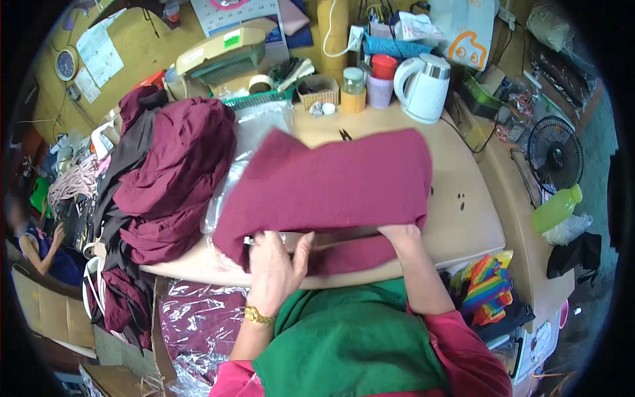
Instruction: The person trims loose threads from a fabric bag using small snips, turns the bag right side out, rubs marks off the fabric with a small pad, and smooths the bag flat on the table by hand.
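Observation:
A maroon cloth (331, 182), folded over itself, is spread across the middle of the table in front of me. My left hand (274, 261) is at its near left edge, the thumb apart from the fingers, whose tips go under the cloth. At the near right edge my right hand (400, 237) reaches into the fold, and its fingers are hidden by the fabric. A clear plastic bag (264, 119) lies partly beneath the cloth on the left. Small black snips (345, 135) rest just beyond its far edge.
Heaped maroon garments (178, 172) fill the table's left side. A white kettle (424, 89), jars and baskets stand along the back. A fan (555, 152) and green bottle (557, 208) are at right. Bagged garments (202, 317) sit in a box below. Another person (46, 248) is at far left.

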Tool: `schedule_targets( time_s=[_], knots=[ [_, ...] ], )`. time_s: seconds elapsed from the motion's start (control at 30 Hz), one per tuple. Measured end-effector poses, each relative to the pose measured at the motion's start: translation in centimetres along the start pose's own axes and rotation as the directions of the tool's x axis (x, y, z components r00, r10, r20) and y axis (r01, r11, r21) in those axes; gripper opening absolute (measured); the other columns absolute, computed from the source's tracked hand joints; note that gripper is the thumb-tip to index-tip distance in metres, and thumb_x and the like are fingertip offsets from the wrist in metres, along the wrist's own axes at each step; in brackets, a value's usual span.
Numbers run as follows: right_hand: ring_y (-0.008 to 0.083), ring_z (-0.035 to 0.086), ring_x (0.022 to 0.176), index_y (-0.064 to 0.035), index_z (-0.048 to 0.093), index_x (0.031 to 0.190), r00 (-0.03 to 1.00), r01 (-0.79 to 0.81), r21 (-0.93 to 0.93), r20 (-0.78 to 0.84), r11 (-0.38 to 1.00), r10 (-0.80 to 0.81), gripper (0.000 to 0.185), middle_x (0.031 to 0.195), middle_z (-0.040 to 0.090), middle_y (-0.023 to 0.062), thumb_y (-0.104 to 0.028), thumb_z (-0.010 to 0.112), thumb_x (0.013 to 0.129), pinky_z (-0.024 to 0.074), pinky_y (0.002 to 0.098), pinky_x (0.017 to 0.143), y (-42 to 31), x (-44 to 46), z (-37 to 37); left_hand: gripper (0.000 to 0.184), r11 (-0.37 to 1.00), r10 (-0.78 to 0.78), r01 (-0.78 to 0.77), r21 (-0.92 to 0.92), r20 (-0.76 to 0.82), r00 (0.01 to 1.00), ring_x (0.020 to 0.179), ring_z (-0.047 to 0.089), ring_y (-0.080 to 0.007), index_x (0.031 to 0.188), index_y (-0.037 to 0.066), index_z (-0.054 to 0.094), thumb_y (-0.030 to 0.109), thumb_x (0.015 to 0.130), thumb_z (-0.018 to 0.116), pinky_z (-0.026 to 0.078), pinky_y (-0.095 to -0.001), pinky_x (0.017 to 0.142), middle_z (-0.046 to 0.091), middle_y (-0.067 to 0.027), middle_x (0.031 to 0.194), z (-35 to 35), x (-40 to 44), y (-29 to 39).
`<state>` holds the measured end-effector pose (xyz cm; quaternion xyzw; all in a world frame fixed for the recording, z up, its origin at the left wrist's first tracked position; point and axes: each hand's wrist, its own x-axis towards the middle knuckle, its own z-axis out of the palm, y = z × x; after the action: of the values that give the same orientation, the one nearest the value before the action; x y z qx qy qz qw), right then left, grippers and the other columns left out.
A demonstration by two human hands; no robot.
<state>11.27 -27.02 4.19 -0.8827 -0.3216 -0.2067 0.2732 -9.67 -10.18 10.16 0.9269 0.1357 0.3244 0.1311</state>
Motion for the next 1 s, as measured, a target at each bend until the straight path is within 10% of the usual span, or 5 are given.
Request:
schedule_targets(
  time_s=[0.07, 0.2, 0.4, 0.73, 1.0],
  knots=[
    [0.033, 0.056, 0.124, -0.0044, 0.057, 0.132, 0.915, 0.044, 0.034, -0.402, 0.998, -0.027, 0.045, 0.134, 0.059, 0.0189, -0.03, 0.057, 0.095, 0.0425, 0.0425, 0.107, -1.3, -0.7, 1.9, 0.043, 0.997, -0.072, 0.078, -0.02, 0.221, 0.973, 0.071, 0.063, -0.0435, 0.091, -0.003, 0.054, 0.038, 0.092, 0.067, 0.05, -0.0512, 0.063, 0.062, -0.0261, 0.08, -0.5, -0.5, -0.8],
    [0.0426, 0.065, 0.1, -0.0057, 0.067, 0.112, 0.554, -0.061, 0.315, 0.8, 0.947, -0.231, 0.031, 0.103, 0.068, 0.0235, -0.029, 0.057, 0.094, 0.0518, 0.049, 0.084, -8.9, -0.3, -6.8, 0.038, 0.987, -0.1, 0.057, 0.15, 0.294, 0.95, 0.075, 0.066, -0.0419, 0.096, -0.004, 0.059, 0.033, 0.094, 0.064, 0.053, -0.0507, 0.067, 0.064, -0.025, 0.077, 1.5, -1.6, -1.8],
    [0.0362, 0.059, 0.113, -0.0086, 0.055, 0.132, 0.952, 0.288, 0.276, 0.018, 0.917, -0.304, 0.075, 0.119, 0.062, 0.0149, -0.027, 0.087, 0.068, 0.0463, 0.0464, 0.097, -6.0, -5.4, -8.6, 0.033, 0.997, 0.062, -0.048, -0.056, 0.281, 0.958, 0.085, 0.063, -0.0441, 0.102, -0.005, 0.06, 0.024, 0.089, 0.069, 0.049, -0.0507, 0.078, 0.065, -0.0256, 0.092, 2.9, -3.3, -0.6],
    [0.044, 0.06, 0.116, -0.0007, 0.039, 0.144, 0.914, -0.198, 0.468, 0.405, 0.861, -0.01, 0.068, 0.129, 0.058, 0.0297, -0.022, 0.073, 0.088, 0.0491, 0.0464, 0.097, -5.1, -9.2, -7.1, 0.028, 0.958, 0.271, -0.007, -0.288, 0.896, 0.352, 0.084, 0.066, -0.0393, 0.11, -0.002, 0.063, 0.02, 0.094, 0.055, 0.052, -0.0484, 0.076, 0.067, -0.0256, 0.098, 15.1, 3.9, 1.5],
    [0.035, 0.063, 0.111, -0.0002, 0.058, 0.126, 0.987, -0.145, 0.64, 0.041, 0.755, 0.155, 0.042, 0.118, 0.065, 0.0202, -0.001, 0.069, 0.085, 0.0515, 0.0377, 0.092, -0.9, -6.5, -11.5, 0.025, 0.949, 0.298, -0.234, -0.213, 0.353, 0.887, 0.079, 0.067, -0.0365, 0.105, 0.002, 0.067, 0.02, 0.095, 0.053, 0.052, -0.0474, 0.075, 0.068, -0.0225, 0.095, 15.6, 5.3, 0.1]
  ],
)
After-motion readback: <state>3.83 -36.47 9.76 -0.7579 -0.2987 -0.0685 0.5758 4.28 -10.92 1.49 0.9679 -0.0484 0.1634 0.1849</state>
